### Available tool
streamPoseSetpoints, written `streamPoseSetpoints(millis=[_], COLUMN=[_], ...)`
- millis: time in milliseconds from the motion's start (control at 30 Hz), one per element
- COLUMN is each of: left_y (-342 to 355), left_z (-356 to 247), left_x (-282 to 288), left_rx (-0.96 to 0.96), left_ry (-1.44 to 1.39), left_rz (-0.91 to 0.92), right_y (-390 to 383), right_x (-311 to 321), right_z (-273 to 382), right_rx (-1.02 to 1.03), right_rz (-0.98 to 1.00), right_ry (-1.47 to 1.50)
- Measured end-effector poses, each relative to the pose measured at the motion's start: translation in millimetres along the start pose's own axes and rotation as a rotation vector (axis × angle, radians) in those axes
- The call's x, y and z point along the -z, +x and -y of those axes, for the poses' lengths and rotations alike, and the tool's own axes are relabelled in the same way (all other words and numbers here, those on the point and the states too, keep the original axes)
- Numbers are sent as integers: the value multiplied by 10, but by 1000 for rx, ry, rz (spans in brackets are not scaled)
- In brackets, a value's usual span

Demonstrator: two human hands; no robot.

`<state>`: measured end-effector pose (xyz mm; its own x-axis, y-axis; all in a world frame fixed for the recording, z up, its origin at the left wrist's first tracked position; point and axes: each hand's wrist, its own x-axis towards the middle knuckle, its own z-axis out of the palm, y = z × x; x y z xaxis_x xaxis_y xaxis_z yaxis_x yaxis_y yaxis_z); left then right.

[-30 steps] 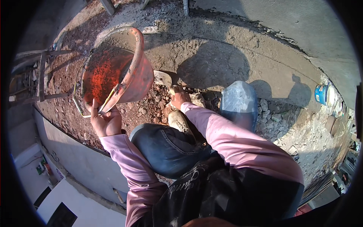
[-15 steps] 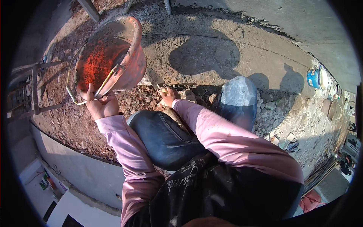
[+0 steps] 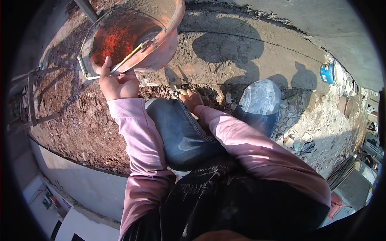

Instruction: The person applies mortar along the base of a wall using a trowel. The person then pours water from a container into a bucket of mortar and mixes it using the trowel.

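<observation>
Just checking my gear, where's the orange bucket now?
In the head view, the orange bucket is at upper left, tilted, its near rim held in the left hand, beyond the left knee.

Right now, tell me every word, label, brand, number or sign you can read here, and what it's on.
Black shirt: white cursive lettering, a smaller line above it; I won't copy the wording.
Blue bucket: pale marks on its side, too small to read.
Gray wall, lower left: dark marks, too small to tell if they're writing.
Orange bucket: no text that I can see.
</observation>
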<state>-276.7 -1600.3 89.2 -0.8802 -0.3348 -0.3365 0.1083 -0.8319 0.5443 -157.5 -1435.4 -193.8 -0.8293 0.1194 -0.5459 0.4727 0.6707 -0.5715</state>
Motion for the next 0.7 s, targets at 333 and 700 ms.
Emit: streamPoseSetpoints(millis=[333,700], left_y=[87,107], left_z=[-541,-829], left_x=[413,769], left_rx=[-39,-328], left_ry=[-118,155], left_rz=[-135,-341], right_y=[490,1042], right_x=[173,-674], right_z=[-436,1288], right_rx=[-349,74], right_rz=[-476,138], right_ry=[559,77])
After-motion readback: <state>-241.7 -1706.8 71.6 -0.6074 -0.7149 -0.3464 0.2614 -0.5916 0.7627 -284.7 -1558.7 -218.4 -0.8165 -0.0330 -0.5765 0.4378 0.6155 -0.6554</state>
